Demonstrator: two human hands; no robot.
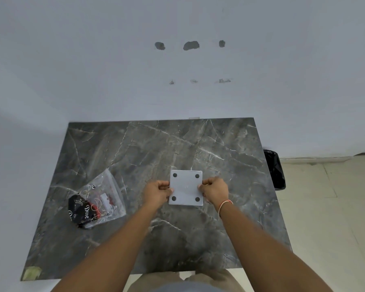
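Plate: I see a pale square plate (pixel 185 187) with four dark round spots, one near each corner. It is over the middle of the table (pixel 198 144). I cannot tell whether it rests on the top or is held just clear of it.
Left grip: my view shows the left grip (pixel 156 193) closed on the plate's left edge, with the thumb on the top face and the fingers curled at the edge.
Right grip: the right grip (pixel 215 190) pinches the right edge the same way, thumb tip on top.
Plate against grips: it sits squarely between the two, each holding midway along a side edge, between the far spot and the near one. The far and near edges are free.
Bag: a clear bag (pixel 99 199) with black and red contents lies on the table, well to the left of the left grip.
Bin: a black bin (pixel 275 169) stands on the floor just beside the table's right edge.
Band: a thin band (pixel 224 204) circles the right wrist.
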